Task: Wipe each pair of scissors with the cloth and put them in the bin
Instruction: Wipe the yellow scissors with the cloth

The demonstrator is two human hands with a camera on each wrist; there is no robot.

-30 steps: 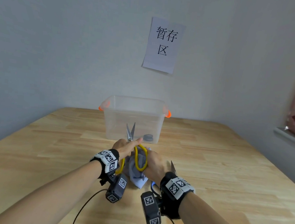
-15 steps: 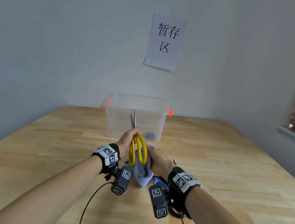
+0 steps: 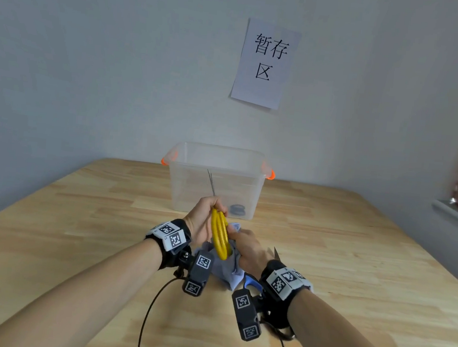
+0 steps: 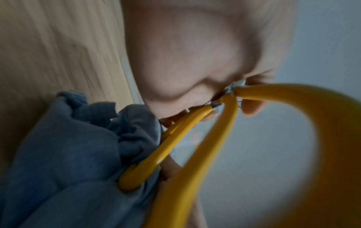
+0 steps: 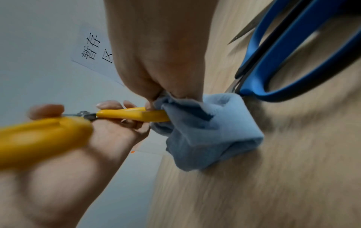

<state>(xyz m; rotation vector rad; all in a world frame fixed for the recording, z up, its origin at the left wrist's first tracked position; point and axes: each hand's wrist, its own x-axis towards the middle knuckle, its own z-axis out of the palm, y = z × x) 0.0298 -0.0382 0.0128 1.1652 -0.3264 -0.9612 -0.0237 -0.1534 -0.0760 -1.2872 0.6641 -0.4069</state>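
Since a second ago the yellow scissors (image 3: 219,236) have turned edge-on, blades closed and pointing at the bin (image 3: 216,182) by the table's (image 3: 79,229) far edge; the left hand (image 3: 201,218) pinches them at the pivot; the right hand (image 3: 246,251) clamps the cloth (image 5: 205,131) round one handle loop; stiff, light, probably slick coated handles, best gripped near the pivot; blue scissors (image 5: 293,50) lie beside.
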